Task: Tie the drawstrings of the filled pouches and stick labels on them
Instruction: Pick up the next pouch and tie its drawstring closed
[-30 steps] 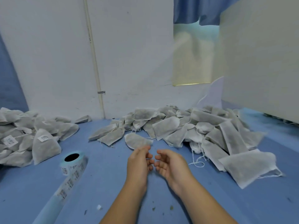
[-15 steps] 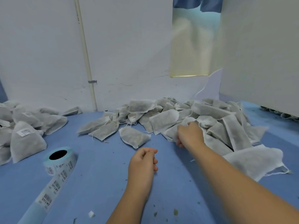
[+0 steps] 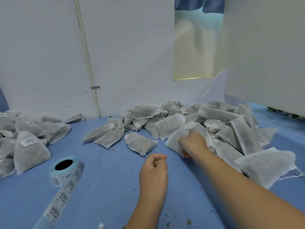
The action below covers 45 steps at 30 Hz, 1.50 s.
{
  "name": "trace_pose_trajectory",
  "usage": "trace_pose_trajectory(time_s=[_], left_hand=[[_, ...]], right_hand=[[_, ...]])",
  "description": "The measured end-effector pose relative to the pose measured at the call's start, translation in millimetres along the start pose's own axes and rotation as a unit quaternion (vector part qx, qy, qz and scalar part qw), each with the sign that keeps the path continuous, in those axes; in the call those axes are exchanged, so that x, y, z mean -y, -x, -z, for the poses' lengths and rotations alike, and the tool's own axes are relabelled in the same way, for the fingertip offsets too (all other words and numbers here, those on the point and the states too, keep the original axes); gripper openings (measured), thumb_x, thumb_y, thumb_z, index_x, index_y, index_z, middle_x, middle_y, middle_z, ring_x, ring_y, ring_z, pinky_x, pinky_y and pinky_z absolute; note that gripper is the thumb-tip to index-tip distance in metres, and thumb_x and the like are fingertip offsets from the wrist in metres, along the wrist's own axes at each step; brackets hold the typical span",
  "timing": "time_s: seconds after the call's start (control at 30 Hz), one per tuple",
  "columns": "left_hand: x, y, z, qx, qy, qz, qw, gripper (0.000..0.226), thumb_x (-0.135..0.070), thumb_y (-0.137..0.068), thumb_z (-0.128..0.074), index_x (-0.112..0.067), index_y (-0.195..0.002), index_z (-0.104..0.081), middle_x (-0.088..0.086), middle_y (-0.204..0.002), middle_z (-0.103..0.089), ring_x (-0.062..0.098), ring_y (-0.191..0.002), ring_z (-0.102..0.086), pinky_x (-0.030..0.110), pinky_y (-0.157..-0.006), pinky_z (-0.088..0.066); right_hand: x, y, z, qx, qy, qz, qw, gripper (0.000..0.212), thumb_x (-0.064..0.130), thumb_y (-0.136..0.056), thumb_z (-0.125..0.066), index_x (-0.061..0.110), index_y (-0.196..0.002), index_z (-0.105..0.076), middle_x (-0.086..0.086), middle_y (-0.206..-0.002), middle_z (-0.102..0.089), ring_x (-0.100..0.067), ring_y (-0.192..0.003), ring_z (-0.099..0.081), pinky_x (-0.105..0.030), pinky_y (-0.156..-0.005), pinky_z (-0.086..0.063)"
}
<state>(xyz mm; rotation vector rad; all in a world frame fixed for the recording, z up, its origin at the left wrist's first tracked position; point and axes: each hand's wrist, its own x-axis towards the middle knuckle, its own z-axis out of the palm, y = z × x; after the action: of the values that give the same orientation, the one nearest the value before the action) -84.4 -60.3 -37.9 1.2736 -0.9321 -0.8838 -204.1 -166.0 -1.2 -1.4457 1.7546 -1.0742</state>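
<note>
Fingers [image 3: 182,144] of the outstretched right hand [image 3: 194,142] clutch a pouch [image 3: 175,138]; left hand [image 3: 154,171] fingers curled, holding nothing

The right hand [image 3: 193,142] has its fingertips buried in the pouch [image 3: 176,136] it grips at 1 o'clock, and the pouch's drawstring cannot be traced among the others. The left hand [image 3: 154,171] curls its fingers over the palm; whether anything lies inside cannot be told. The right forearm [image 3: 247,195] is blurred and runs off the frame at 4 o'clock. The label strip [image 3: 61,200] leaves the bottom edge at 7 o'clock, its print too small to read. The labelled pile [image 3: 9,138] at 9 o'clock is cut by the left edge. A white scrap [image 3: 101,226] at 6 o'clock is partly cut off.
</note>
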Motion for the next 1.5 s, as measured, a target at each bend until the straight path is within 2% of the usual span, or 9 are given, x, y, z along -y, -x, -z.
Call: trace_pose_trajectory(time_s=[0.23, 0.37, 0.57, 0.73, 0.9, 1.03, 1.2, 1.3, 1.5], left_hand=[[-8.0, 10.9, 0.8, -0.058, -0.086, -0.188, 0.977, 0.031, -0.014, -0.089, -0.062, -0.037, -0.107, -0.053, -0.015, -0.112, -0.054, -0.009, -0.1, -0.051, 0.0, -0.078, -0.035], [-11.8, 18.2, -1.2, -0.031, -0.151, -0.239, 0.959, 0.05, -0.049, -0.08, -0.052, -0.037, -0.128, -0.049, -0.02, -0.125, -0.047, 0.0, -0.119, -0.046, 0.022, -0.103, -0.034], [-14.3, 18.1, 4.9, -0.005, -0.156, -0.22, 0.963, 0.024, -0.027, -0.089, -0.061, -0.048, -0.099, -0.056, -0.021, -0.107, -0.062, -0.007, -0.1, -0.056, 0.005, -0.08, -0.04], [-16.0, 12.6, 9.7, -0.031, -0.133, -0.211, 0.968, 0.022, -0.016, -0.088, -0.061, -0.037, -0.091, -0.062, -0.015, -0.096, -0.065, -0.007, -0.091, -0.056, 0.003, -0.071, -0.038], [-20.2, 15.2, 10.5, -0.013, -0.168, -0.267, 0.949, 0.034, -0.01, -0.087, -0.06, -0.045, -0.088, -0.058, -0.019, -0.096, -0.063, -0.012, -0.095, -0.053, 0.001, -0.076, -0.035], [-24.0, 23.9, 0.4, 0.025, -0.209, -0.329, 0.92, 0.026, -0.026, -0.081, -0.055, -0.05, -0.091, -0.055, -0.032, -0.102, -0.058, -0.009, -0.098, -0.053, 0.005, -0.082, -0.037], [-21.9, 21.1, 0.3, 0.031, -0.257, -0.345, 0.902, 0.027, -0.025, -0.081, -0.057, -0.023, -0.106, -0.068, -0.012, -0.101, -0.059, 0.002, -0.096, -0.053, 0.023, -0.085, -0.043], [-27.2, 19.4, 5.2, 0.025, -0.28, -0.345, 0.896, 0.032, -0.026, -0.081, -0.054, -0.018, -0.109, -0.068, -0.008, -0.104, -0.059, 0.01, -0.099, -0.055, 0.031, -0.089, -0.044], [-35.4, 13.1, 14.4, -0.021, -0.359, -0.368, 0.858, 0.04, -0.012, -0.076, -0.049, -0.014, -0.108, -0.073, 0.003, -0.104, -0.064, 0.027, -0.098, -0.06, 0.031, -0.089, -0.031]], right_hand=[[-8.0, 80.7, 1.3, 0.032, -0.02, 0.116, 0.993, 0.025, 0.026, -0.075, -0.068, 0.017, -0.068, -0.046, -0.011, -0.069, -0.065, -0.034, -0.069, -0.063, -0.041, -0.065, -0.05], [-17.5, 109.8, 5.0, 0.071, 0.01, 0.193, 0.979, 0.015, 0.023, -0.086, -0.053, 0.014, -0.075, -0.049, -0.012, -0.061, -0.059, -0.034, -0.064, -0.055, -0.039, -0.06, -0.046], [-21.4, 123.6, 10.5, 0.099, 0.082, 0.288, 0.949, 0.022, 0.014, -0.079, -0.054, 0.024, -0.066, -0.039, 0.01, -0.054, -0.047, -0.011, -0.053, -0.037, -0.029, -0.053, -0.032], [-18.9, 120.5, 24.3, 0.098, 0.031, 0.332, 0.938, 0.003, 0.031, -0.081, -0.062, 0.03, -0.08, -0.06, 0.013, -0.058, -0.055, -0.006, -0.055, -0.048, -0.026, -0.059, -0.043], [-12.0, 114.1, 35.1, 0.022, -0.158, 0.269, 0.95, 0.021, 0.012, -0.085, -0.066, 0.031, -0.092, -0.065, 0.015, -0.081, -0.06, -0.002, -0.065, -0.053, -0.013, -0.062, -0.04], [-11.0, 112.7, 35.5, 0.103, -0.166, 0.219, 0.956, 0.031, 0.016, -0.087, -0.064, 0.036, -0.111, -0.059, 0.018, -0.112, -0.061, 0.008, -0.093, -0.059, -0.007, -0.079, -0.045], [-9.7, 113.1, 36.4, 0.152, -0.181, 0.172, 0.956, 0.009, 0.018, -0.086, -0.063, 0.017, -0.084, -0.071, 0.003, -0.067, -0.068, -0.011, -0.063, -0.063, -0.031, -0.064, -0.051], [-10.2, 111.4, 38.5, 0.165, -0.167, 0.151, 0.96, 0.025, 0.022, -0.088, -0.063, 0.002, -0.072, -0.065, -0.002, -0.051, -0.056, -0.015, -0.045, -0.049, -0.025, -0.048, -0.042], [-7.7, 110.2, 44.0, 0.199, -0.202, 0.102, 0.954, 0.027, 0.022, -0.086, -0.061, 0.019, -0.062, -0.07, 0.004, -0.047, -0.033, -0.012, -0.042, -0.027, -0.025, -0.046, -0.023]])
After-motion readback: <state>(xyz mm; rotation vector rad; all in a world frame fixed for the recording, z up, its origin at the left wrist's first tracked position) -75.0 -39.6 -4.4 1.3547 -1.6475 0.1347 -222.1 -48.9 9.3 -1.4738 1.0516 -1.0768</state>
